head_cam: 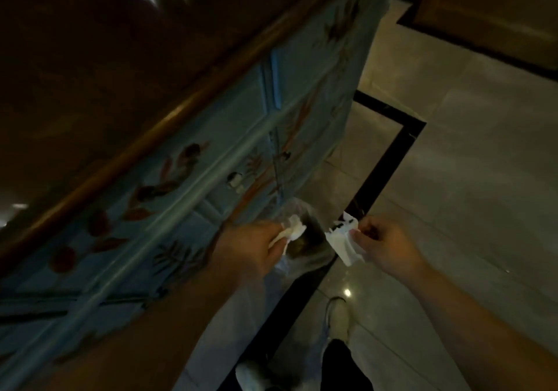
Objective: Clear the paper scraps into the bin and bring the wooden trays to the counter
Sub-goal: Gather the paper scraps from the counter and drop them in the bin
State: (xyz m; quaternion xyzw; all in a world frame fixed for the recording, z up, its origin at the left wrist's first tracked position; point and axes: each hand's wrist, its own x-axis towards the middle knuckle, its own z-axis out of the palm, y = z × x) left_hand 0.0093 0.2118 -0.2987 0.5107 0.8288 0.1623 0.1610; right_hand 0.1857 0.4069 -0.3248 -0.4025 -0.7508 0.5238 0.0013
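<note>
My left hand is closed on a crumpled white paper scrap, held over the mouth of a bin lined with a clear plastic bag. The bin stands on the floor against a painted cabinet, and brownish waste shows inside it. My right hand pinches a flat white paper scrap just to the right of the bin's opening. No wooden trays are in view.
A pale blue cabinet painted with leaves and flowers, under a wooden top edge, fills the left. Glossy grey floor tiles with black border strips spread to the right. My shoes show below.
</note>
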